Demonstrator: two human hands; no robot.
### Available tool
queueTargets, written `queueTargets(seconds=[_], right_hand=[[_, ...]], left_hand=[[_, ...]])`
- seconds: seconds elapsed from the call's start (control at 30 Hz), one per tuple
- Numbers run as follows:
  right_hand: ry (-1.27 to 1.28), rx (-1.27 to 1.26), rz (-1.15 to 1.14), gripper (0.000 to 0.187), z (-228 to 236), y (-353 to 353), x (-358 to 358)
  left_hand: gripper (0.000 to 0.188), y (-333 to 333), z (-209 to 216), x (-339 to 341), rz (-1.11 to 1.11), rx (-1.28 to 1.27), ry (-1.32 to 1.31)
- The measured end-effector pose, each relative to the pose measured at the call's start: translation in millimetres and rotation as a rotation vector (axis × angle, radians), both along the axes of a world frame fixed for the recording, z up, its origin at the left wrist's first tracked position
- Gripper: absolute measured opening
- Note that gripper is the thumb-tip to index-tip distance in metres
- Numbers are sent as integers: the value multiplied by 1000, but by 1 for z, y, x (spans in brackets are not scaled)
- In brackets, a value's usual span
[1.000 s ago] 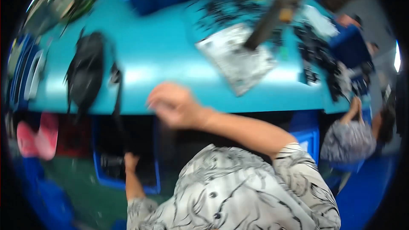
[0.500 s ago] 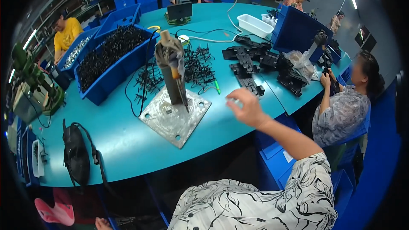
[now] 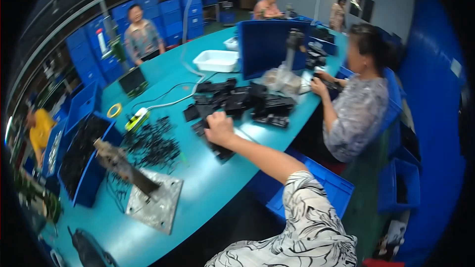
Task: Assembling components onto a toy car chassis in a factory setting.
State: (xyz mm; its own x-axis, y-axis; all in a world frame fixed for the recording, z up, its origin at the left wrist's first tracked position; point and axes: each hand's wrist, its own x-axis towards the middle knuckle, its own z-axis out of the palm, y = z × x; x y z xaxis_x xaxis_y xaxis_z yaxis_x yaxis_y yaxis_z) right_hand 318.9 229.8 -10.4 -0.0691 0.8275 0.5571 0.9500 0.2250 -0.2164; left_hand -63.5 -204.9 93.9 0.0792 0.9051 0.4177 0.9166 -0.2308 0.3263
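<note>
Left hand's out of view, can't tell its state. There's the metal plate (image 3: 157,211), then scattered small black pieces (image 3: 156,143), and here's the right hand (image 3: 220,129), fingers curled at the heaped black parts (image 3: 236,100), grip too blurred to call!

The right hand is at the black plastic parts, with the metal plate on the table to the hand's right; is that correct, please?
Not quite: in the head view, the metal plate lies on the table to the left of the right hand, which is at the black plastic parts.
</note>
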Motion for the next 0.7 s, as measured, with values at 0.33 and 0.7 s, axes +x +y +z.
queueTargets(seconds=[0.33, 0.7], right_hand=[[898, 275, 147, 23, 45, -27, 46], [1613, -585, 445, 19, 66, -120, 79]], left_hand=[[20, 82, -35, 99, -496, -419, -480], [25, 133, -71, 158, -294, -937, -1224]])
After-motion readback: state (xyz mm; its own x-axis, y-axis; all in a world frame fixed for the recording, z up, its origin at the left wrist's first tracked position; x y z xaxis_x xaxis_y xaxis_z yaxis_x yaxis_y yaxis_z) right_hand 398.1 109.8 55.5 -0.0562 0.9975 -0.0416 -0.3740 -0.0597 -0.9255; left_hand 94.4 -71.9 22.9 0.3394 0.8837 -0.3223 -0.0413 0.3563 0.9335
